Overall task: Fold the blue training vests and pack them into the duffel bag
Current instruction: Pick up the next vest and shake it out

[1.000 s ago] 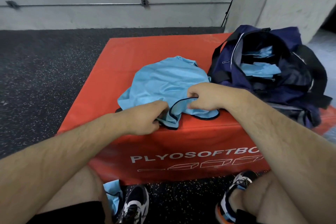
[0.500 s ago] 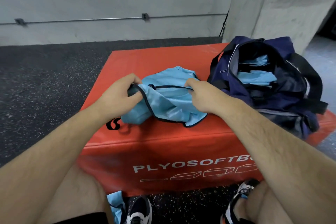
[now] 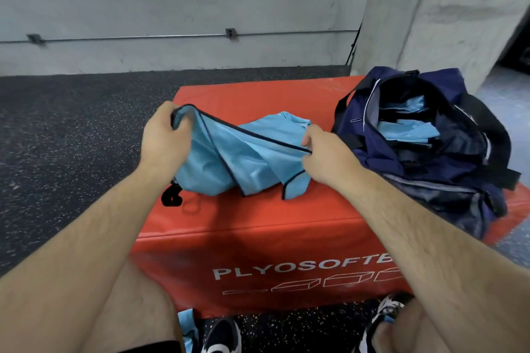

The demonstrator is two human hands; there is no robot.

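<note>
1. Head view: a red foam box (image 3: 258,226) stands on dark speckled floor (image 3: 71,137).
2. A navy duffel bag (image 3: 381,152) sits open on the box's right end, with folded vests (image 3: 407,130) inside.
3. A loose blue vest (image 3: 243,163) lies bunched on the box top, just left of the bag.
4. The left hand (image 3: 163,140) grips its dark-trimmed edge, held up.
5. The right hand (image 3: 324,157) pinches the same edge.
</note>
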